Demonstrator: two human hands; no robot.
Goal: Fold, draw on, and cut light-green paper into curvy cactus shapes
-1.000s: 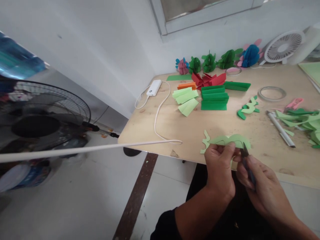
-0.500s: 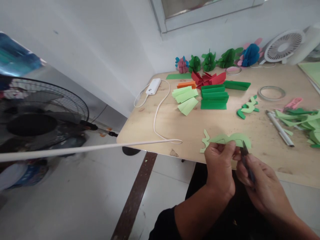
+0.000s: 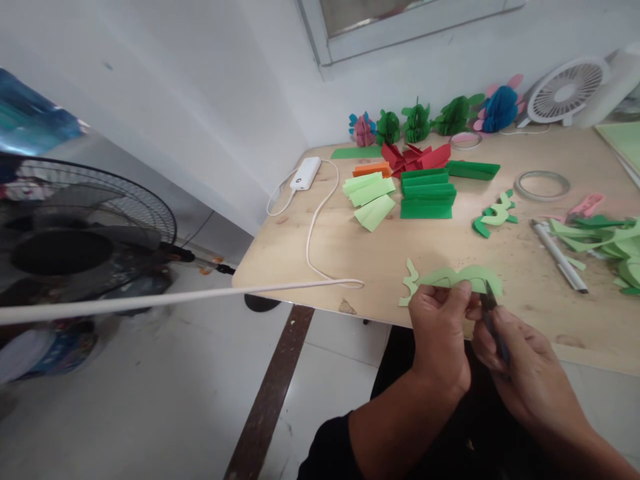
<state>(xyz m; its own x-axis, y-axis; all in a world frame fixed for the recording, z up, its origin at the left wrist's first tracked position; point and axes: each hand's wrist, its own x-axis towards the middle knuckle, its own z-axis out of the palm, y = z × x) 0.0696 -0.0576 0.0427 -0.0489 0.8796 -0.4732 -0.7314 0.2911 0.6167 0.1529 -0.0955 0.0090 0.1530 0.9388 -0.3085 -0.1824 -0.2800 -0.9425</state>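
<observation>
My left hand [image 3: 443, 323] pinches a light green paper strip [image 3: 475, 275] between thumb and fingers. Its upper edge is scalloped, and a thin curved line runs along it. In my right hand [image 3: 523, 360] is a dark, narrow-bladed cutting tool [image 3: 489, 301], its tip against the strip's right part. My fingers hide much of its handle, so whether it is scissors or a knife is unclear. Beside my left hand lies a wavy light green cutout [image 3: 411, 280]. Further back sit more wavy green cutouts [image 3: 496, 213].
Pleated papers, dark green [image 3: 427, 193], light green [image 3: 373, 193] and red [image 3: 417, 159], lie on the table [image 3: 280, 247]. A marker [image 3: 560, 257], a tape roll [image 3: 543, 185] and green scraps [image 3: 610, 243] are at right. A white cable [image 3: 200, 293] crosses the left edge; a floor fan [image 3: 75, 227] stands there.
The camera view has shifted very slightly. Both hands, the paper strip and the cutting tool stay almost exactly where they were.
</observation>
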